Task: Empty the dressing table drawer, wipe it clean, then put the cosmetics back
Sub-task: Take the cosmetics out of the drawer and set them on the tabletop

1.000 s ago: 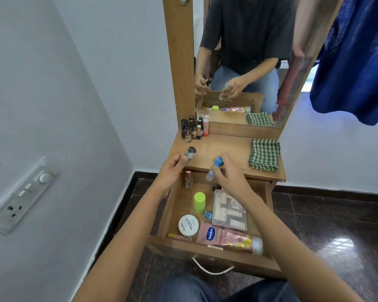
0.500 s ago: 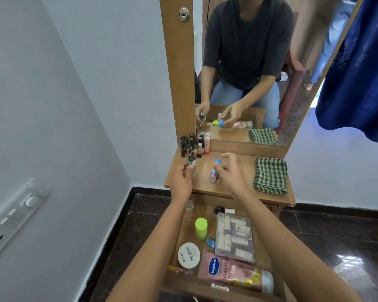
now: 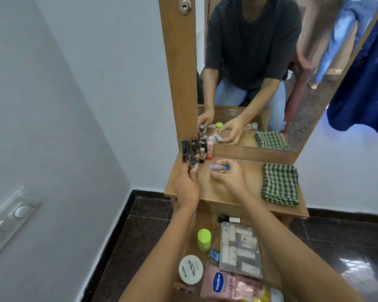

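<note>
Wooden tabletop (image 3: pixel 234 194), right hand (image 3: pixel 230 180) pinching blue-capped tube (image 3: pixel 219 167)

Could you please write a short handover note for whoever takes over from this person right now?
Left hand: grips a small grey-capped bottle at the tabletop, beside the cluster of small bottles.
Right hand: pinches a blue-capped tube, held sideways low over the tabletop.
Done: several small bottles are out.
Left: the open drawer holds a green-capped bottle, nail polish jar, Vaseline tube, clear pouch and a small dark bottle. Remove these, wipe with the checked cloth, then refill.
</note>
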Demonstrator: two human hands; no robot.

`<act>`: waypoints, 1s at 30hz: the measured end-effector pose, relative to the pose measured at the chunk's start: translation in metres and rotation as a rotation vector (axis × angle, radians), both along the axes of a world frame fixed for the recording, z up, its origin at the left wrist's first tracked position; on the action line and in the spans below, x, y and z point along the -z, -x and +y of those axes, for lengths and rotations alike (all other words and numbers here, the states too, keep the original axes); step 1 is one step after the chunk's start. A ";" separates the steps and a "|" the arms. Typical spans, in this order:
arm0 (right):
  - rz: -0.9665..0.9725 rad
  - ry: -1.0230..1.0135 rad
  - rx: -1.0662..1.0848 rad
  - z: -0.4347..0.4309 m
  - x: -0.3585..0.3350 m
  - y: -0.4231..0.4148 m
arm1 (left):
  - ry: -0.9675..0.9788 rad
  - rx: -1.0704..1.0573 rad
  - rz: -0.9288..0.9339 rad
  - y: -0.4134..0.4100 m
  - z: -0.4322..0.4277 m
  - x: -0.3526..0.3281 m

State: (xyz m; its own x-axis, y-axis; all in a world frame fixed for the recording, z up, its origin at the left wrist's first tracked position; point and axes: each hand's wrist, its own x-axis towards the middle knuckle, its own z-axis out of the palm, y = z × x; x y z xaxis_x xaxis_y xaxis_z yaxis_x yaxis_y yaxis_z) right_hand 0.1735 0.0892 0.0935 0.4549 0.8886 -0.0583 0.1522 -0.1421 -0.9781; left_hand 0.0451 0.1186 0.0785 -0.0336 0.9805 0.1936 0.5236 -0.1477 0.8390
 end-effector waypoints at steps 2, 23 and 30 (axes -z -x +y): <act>-0.111 -0.052 0.044 0.001 0.005 0.002 | 0.010 -0.014 -0.003 0.000 0.002 0.002; -0.419 -0.230 0.090 0.035 0.020 0.004 | -0.021 -0.174 0.025 -0.017 0.004 0.012; -0.394 -0.229 0.086 0.042 0.023 0.009 | -0.039 -0.228 0.034 -0.020 0.004 0.013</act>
State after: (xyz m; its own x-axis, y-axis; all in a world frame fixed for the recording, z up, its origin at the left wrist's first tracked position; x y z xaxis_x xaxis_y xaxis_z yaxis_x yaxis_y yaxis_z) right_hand 0.1650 0.1309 0.0703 0.4757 0.8163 0.3276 0.5161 0.0425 -0.8555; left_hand 0.0650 0.1231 0.0660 -0.2467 0.9399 0.2362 0.5748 -0.0543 0.8165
